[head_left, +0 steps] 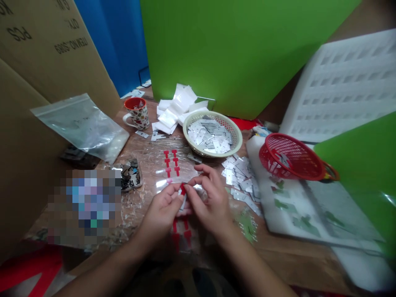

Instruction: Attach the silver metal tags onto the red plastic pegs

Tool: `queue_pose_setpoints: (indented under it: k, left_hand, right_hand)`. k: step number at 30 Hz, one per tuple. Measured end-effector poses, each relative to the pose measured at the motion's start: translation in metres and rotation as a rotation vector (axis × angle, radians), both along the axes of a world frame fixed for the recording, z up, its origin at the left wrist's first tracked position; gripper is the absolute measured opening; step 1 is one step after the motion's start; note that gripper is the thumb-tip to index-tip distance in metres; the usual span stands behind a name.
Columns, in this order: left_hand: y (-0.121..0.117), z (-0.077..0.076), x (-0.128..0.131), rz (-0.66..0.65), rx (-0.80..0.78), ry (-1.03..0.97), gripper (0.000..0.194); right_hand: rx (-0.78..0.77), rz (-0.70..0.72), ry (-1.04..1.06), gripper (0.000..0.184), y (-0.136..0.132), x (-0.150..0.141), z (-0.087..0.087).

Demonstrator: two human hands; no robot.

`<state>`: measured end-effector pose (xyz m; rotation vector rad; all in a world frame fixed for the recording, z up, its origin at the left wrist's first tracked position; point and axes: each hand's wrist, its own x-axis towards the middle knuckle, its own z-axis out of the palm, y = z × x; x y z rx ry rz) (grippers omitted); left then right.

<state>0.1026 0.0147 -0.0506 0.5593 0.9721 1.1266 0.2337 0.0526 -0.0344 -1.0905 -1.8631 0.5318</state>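
One glossy mug (141,117), left of the cream lattice basket (236,139) | flat red T-pieces (167,162) rowed in front of it, seemingly for easy reach | nearer you than it, your left hand (163,208) and right hand (212,202) together pinch a red-and-silver piece (182,190), likely steadying it | thin rectangular plates (243,175) loose at its right

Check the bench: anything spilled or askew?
Silvery plates lie loose beside the pale basket holding similar ones, so they look spilled, though perhaps set there deliberately. The red basket also looks tilted.
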Motion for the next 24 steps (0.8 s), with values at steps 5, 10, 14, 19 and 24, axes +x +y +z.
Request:
queue_pose_setpoints:
  k: [5, 10, 14, 19, 24]
  left_hand:
    - [-0.0007, 0.0024, 0.0013, -0.012, 0.007, 0.008, 0.028]
    - [-0.0007, 0.004, 0.0022, -0.022, 0.005, 0.003, 0.027]
    - [-0.0014, 0.0037, 0.0019, -0.03, 0.007, 0.012, 0.027]
    - [-0.0023, 0.0034, 0.0028, -0.029, 0.022, 0.01, 0.027]
    - [0.0009, 0.002, 0.0017, 0.007, 0.021, 0.013, 0.032]
  right_hand:
    - [-0.063, 0.004, 0.032, 0.005, 0.001, 0.0001, -0.0009]
    - [-0.078, 0.012, 0.044, 0.005, 0.0019, 0.0003, -0.0003]
    - [-0.08, 0.011, 0.042, 0.005, 0.0024, 0.0005, 0.0007]
    - [-0.068, -0.01, 0.022, 0.006, 0.0021, -0.0012, 0.0027]
    - [-0.038, -0.104, -0.012, 0.021, 0.0059, 0.0011, 0.0004]
